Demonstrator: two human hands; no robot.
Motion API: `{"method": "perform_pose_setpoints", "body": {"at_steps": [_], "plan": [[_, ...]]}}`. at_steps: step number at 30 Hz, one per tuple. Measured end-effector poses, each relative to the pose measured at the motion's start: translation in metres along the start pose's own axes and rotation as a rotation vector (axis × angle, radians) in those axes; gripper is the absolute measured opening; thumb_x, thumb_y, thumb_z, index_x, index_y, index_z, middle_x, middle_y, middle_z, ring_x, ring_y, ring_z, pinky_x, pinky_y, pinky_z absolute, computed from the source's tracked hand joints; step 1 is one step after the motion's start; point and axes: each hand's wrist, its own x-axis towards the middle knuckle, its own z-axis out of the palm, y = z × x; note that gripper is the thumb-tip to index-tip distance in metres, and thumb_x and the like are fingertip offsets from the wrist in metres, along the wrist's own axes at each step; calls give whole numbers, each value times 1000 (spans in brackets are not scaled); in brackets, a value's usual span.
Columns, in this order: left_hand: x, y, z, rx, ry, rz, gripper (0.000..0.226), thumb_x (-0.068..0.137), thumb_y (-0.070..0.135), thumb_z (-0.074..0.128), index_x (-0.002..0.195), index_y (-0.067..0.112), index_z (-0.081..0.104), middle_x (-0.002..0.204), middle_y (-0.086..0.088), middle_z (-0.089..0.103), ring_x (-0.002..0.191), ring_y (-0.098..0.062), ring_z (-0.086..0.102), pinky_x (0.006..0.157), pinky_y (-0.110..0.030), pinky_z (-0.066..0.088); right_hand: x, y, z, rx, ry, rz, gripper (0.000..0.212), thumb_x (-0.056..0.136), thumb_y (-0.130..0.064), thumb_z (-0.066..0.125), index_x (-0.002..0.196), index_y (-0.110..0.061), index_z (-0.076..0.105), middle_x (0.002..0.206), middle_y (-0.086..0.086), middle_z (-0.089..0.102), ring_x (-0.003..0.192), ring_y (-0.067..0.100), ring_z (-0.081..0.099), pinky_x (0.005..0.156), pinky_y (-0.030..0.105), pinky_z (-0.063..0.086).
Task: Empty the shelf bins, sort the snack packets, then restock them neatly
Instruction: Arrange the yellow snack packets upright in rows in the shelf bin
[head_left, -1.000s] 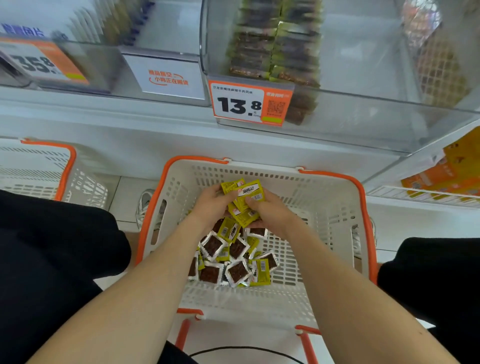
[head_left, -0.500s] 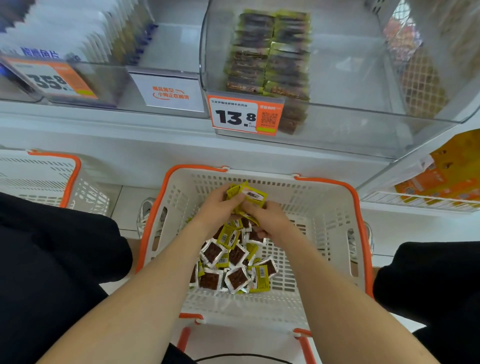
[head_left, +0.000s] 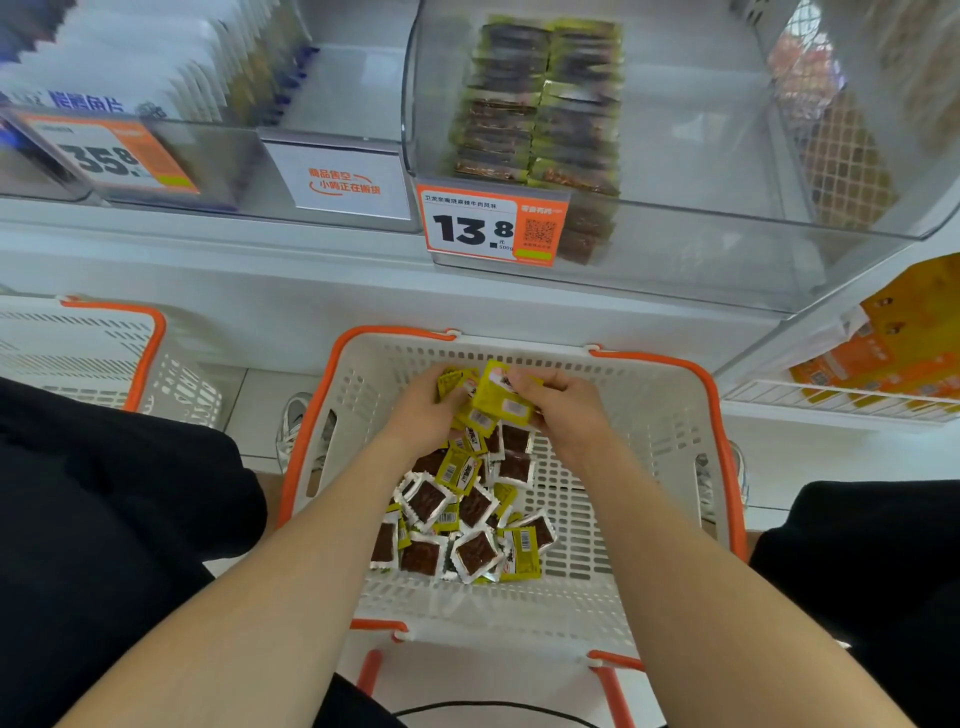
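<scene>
- Over the far half of the white basket (head_left: 719, 431) with its orange rim, both hands meet above the loose packets.
- The left hand (head_left: 423, 410) has its fingers curled round the left side of a bunch of yellow packets (head_left: 501, 397), gripping it.
- The right hand (head_left: 566, 410) grips the same bunch from the right, thumb on top and fingers curled beneath.
- The bunch is held just above the basket floor, near the far wall, with its yellow printed faces turned up.
- Below the hands, a pile of loose packets (head_left: 467, 525) lies on the basket floor, left of the middle. Some show a brown window with a white serrated edge, others a yellow back with a barcode.
- On the far shelf, a clear bin (head_left: 701, 249) holds two neat rows of packets (head_left: 540, 104) at its left side, side by side and running away from the front.
- An orange price tag reading 13.8 (head_left: 491, 226) is fixed to the bin's front left corner.
- Left of it stands a white sign with orange writing (head_left: 345, 182), and further left a second orange tag reading 35.8 (head_left: 111, 156) in front of a row of white packets (head_left: 145, 62).
- A second white basket (head_left: 119, 338) sits on the floor at the left, apart from the first.
- Orange and yellow packages (head_left: 893, 338) lie on a lower shelf at the far right.
- A pale shoe (head_left: 293, 426) shows just beside the first basket's left wall.
</scene>
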Motion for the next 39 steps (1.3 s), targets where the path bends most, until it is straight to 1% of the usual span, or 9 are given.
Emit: {"method": "perform_pose_setpoints", "body": {"at_steps": [4,8,10,17,20,25,33,37,39], "plan": [[-2,4,-1,-133,-113,-67,25,107,18,60,130,23,65,119,-9,73,102,-26,76,86,-51,64,3,9,6,-176,93,-139,26,73,-16,95,82,-11,72,88,10,79,85,29,78,76,39,64],[-3,5,-4,-182,-121,-70,24,108,29,57,128,21,68,114,-7,78,106,-27,76,92,-46,62,10,15,2,-477,58,-262,27,83,-24,88,107,-28,76,100,-8,77,96,9,72,88,36,61],[-2,10,-2,-173,-113,-43,29,110,35,52,129,20,67,113,-4,79,106,-25,76,90,-39,62,11,14,4,-515,-26,-263,16,91,-20,79,106,-28,79,99,-9,78,96,8,73,92,40,61],[4,25,6,-286,-83,-77,31,113,23,41,124,23,69,113,-6,78,105,-26,75,92,-45,62,16,22,15,-193,15,0,12,99,-10,67,106,-13,77,103,6,80,100,26,76,92,45,61],[4,26,6,-291,-118,-92,26,107,21,47,121,22,69,112,-6,77,104,-27,74,94,-49,60,16,19,16,-122,-22,81,17,103,-8,61,115,-10,72,110,9,78,104,27,74,84,37,57],[4,25,4,-273,-103,-70,25,96,11,69,117,19,57,114,-13,73,100,-30,74,82,-48,62,8,18,22,133,-123,143,23,100,-4,66,123,-4,66,117,18,75,106,31,74,93,45,60],[8,9,-3,-400,-254,-212,35,100,0,59,134,10,61,113,-23,65,97,-37,68,90,-59,59,6,26,20,-247,-51,56,50,79,-23,92,118,-12,64,103,13,74,73,19,72,57,26,52],[16,-6,-9,-349,-178,-227,31,102,2,55,127,18,64,106,-21,64,88,-32,67,82,-53,61,17,35,25,-446,-70,46,20,87,-22,84,103,-16,74,95,2,74,80,13,68,60,22,48],[20,-18,-12,-345,-150,-233,27,100,-1,59,118,19,66,106,-21,63,89,-34,65,82,-51,57,24,51,29,-658,-99,-3,21,90,-35,80,101,-17,78,98,0,74,87,13,68,68,24,49]]}}
